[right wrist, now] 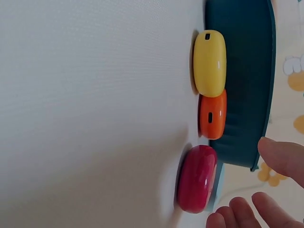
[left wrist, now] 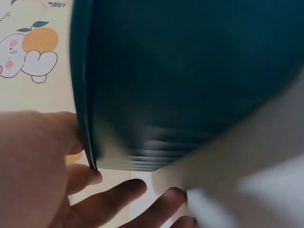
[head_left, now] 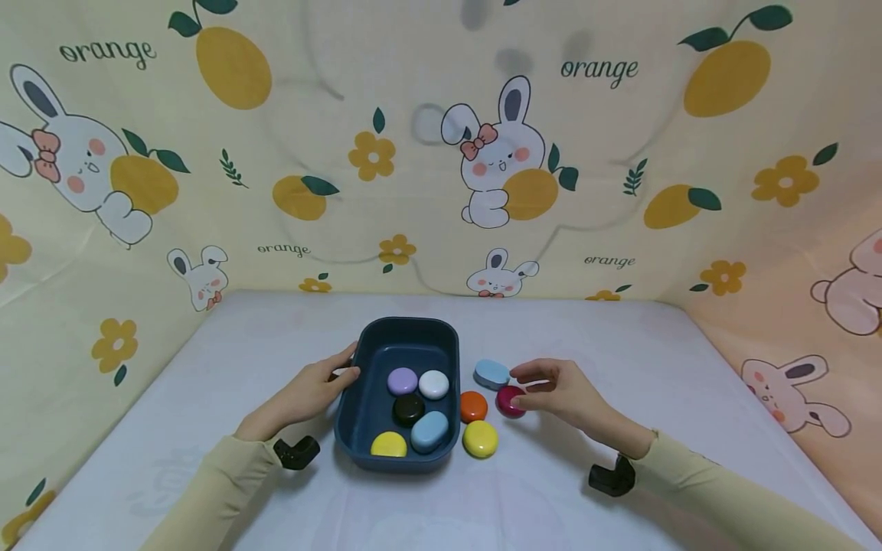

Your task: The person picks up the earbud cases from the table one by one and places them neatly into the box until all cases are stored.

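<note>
My left hand [head_left: 310, 394] grips the left rim of a dark blue rectangular container [head_left: 386, 353], thumb over the edge. Inside lie glossy pebble-shaped pieces: purple [head_left: 403, 381], white [head_left: 434, 385], black [head_left: 409, 410], blue [head_left: 430, 431] and yellow [head_left: 389, 445]. Over a dark red rounded piece [head_left: 508, 399] hovers my right hand [head_left: 568, 394], thumb and fingers parted. A gap shows between those fingertips and the red piece [right wrist: 197, 178] in the right wrist view. Beside the container's right wall sit an orange piece [head_left: 473, 407], a yellow one [head_left: 480, 439] and a light blue oval [head_left: 491, 373].
A white cloth [head_left: 592, 505] covers the table. Behind and around it hangs a cream curtain [head_left: 406, 61] printed with rabbits and oranges. The yellow [right wrist: 210, 61] and orange [right wrist: 213, 114] pieces each have a small dark slot on the side.
</note>
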Available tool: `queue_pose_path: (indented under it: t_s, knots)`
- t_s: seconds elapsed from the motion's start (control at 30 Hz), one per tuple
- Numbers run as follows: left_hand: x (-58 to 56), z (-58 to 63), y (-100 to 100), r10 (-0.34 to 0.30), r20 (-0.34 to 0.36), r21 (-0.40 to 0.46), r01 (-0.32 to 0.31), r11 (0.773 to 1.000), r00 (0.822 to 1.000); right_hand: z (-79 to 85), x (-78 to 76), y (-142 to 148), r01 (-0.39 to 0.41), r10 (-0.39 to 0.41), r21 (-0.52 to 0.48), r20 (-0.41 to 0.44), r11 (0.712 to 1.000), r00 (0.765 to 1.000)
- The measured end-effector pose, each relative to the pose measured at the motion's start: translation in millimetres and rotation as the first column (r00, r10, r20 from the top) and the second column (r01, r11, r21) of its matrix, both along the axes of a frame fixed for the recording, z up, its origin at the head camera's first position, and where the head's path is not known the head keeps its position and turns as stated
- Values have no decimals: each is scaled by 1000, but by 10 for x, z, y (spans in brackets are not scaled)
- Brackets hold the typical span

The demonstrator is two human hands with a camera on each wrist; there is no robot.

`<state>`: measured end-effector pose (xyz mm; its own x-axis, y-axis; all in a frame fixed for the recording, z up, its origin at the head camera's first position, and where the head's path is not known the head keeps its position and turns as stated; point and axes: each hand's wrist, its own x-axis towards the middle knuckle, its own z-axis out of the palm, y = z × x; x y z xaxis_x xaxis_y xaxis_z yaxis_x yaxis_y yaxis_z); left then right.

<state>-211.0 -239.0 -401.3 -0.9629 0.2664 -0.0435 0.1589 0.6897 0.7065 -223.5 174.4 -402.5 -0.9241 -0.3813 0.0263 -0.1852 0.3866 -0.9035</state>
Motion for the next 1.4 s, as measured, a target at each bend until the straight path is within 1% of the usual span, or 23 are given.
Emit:
queue_pose_path:
  t_s: [0.2, 0.37, 0.53, 0.8, 1.17, 1.4]
  knots:
    - [-1, -14, -4, -6, -33, 3, 6, 1000, 999, -28, -4, 3, 6, -6, 12, 8, 1000, 1000]
    - [-11, -39, -10, -8, -43, 14, 9, 1000, 999, -7, 1, 11, 13, -13, 13, 14, 1000, 1000]
    - [-13, -49, -6, -9, -51, 18, 10, 1000, 999, -32, -14, 16, 12, -13, 10, 26, 1000, 1000]
    - [-6, -33, 10, -8, -57, 21, 10, 1000, 998, -55, -17, 2, 8, -9, 29, 36, 1000, 999]
    - [-13, -17, 35, -2, -88, 27, 4, 1000, 996, -80, -66, -10, 4, -6, 36, 46, 999, 999]
    - [4, 9, 34, -19, -97, 33, 23, 999, 995, -85, -73, -24, 18, -20, 54, 46, 998, 999]
